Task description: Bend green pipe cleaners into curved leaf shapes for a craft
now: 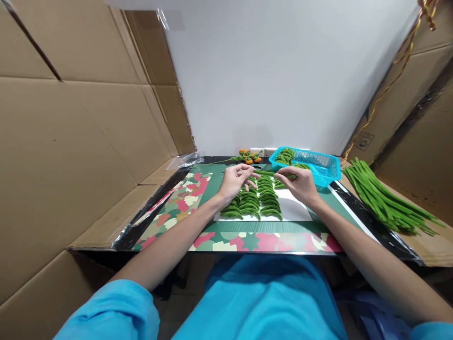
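A green pipe cleaner [264,173] stretches roughly level between my two hands above the table. My left hand [236,181] pinches its left end, with the other fingers loosely spread. At its right end, my right hand [300,183] pinches it between thumb and fingers. Below the hands, curved green pipe-cleaner pieces [249,208] lie in stacked columns on a white sheet [295,208]. A shorter column of these pieces [279,183] is partly hidden by my right hand.
A blue basket [327,175] with more green pieces stands at the back right. Long green pipe cleaners [385,200] lie bundled at the right. Orange flowers [249,156] on green stems and a clear plastic bag [189,159] lie at the back. Cardboard walls [88,132] flank the table.
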Tool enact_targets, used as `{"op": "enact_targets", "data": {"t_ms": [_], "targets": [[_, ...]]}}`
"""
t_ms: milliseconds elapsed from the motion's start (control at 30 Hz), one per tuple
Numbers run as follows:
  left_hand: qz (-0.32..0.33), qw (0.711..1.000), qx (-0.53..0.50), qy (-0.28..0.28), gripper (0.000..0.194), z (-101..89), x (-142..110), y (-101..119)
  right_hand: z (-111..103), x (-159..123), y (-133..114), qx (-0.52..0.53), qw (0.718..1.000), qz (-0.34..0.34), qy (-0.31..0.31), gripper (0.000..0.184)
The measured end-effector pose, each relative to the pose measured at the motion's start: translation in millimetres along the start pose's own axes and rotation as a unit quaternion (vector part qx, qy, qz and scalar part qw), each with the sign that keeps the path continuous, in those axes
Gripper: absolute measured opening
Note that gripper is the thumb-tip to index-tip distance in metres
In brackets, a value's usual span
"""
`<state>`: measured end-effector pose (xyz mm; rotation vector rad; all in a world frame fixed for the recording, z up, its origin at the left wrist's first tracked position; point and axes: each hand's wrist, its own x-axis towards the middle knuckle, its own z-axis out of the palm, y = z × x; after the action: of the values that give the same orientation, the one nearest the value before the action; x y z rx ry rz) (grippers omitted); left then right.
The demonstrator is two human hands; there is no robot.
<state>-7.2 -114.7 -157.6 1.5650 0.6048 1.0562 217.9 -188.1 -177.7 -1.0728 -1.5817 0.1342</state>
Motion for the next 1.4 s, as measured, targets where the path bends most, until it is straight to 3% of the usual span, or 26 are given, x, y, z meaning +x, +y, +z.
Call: {"op": "enact_targets", "data": {"t_ms": [233, 867, 1400], "targets": [[-0.007, 1.000, -0.021, 0.018, 0.054, 0.6, 0.3, 0.1, 1.2, -1.3, 0.6, -0.013, 1.000, 0.000, -0.022, 0.030], [-0.022, 0.995, -0.041, 0.090, 0.048, -3.1, -2.9, 3.6, -5.7, -1.6, 5.3, -0.025, 1.000, -0.001, -0.011, 0.026], [-0.036, 0.995, -0.056, 0.076, 0.045, -0.4, -4.6, 6.2, -3.5, -2.0, 8.0, -0.036, 0.999, -0.009, -0.027, 0.026]]}}
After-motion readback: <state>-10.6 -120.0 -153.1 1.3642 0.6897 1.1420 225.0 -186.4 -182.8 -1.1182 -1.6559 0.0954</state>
